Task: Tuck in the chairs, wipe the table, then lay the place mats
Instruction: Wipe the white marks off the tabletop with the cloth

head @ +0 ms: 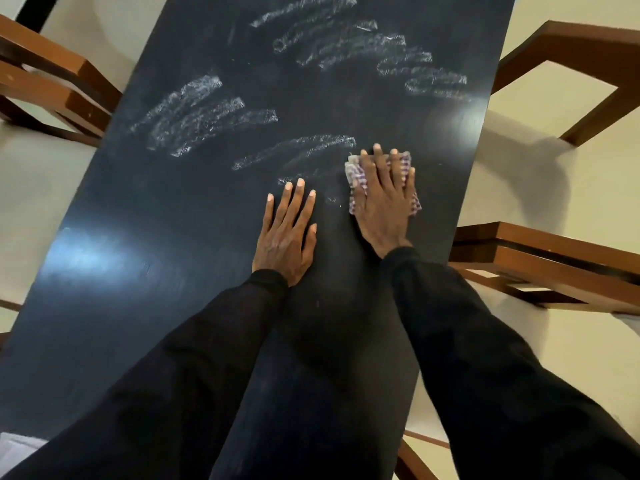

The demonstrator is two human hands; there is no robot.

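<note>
A long black table runs away from me, streaked with white chalky smears across its middle and far part. My right hand lies flat with straight fingers on a folded purple-and-white checked cloth, pressing it onto the table beside the nearest smear. My left hand rests flat on the bare tabletop just to the left of it, fingers straight and spread, holding nothing. Both arms wear black sleeves.
Brown wooden chairs stand along the table's sides: one at the left, one at the far right, one at the near right. Cream floor shows on both sides. A pale object peeks in at the bottom left.
</note>
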